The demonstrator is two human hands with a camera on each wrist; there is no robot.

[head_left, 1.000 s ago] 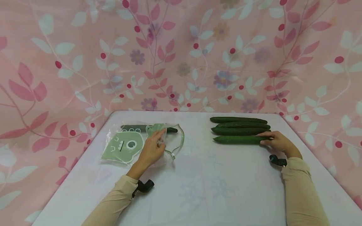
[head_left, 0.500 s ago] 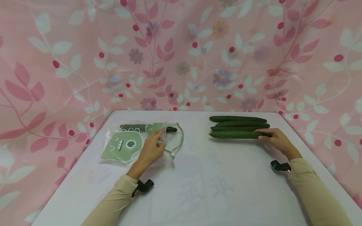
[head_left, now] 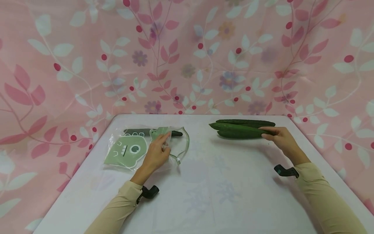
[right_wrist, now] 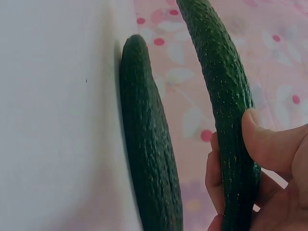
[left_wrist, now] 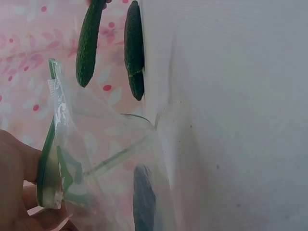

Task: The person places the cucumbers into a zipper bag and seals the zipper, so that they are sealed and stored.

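Note:
My left hand (head_left: 155, 156) pinches the mouth of a clear zip bag (head_left: 112, 143) printed with a green cartoon monster; in the left wrist view the bag's mouth (left_wrist: 48, 168) stands open. One cucumber (left_wrist: 144, 197) lies inside the bag, partly covered by the print in the head view. At the right, my right hand (head_left: 284, 143) grips one end of a dark green cucumber (head_left: 233, 127), thumb on one side and fingers on the other. That cucumber is raised off the table, its free end pointing toward the bag. Below and behind it lie other cucumbers (head_left: 239, 135), partly hidden.
A white table (head_left: 201, 195) with faint blue prints carries everything. Behind it hangs a pink floral curtain (head_left: 187, 65). The bag's green strap (head_left: 188, 143) loops out on its right side. Each wrist wears a small black camera (head_left: 150, 192).
My right hand has lifted the nearest cucumber off the table and shifted it a little up and left, over the others. The left hand and the bag stay put.

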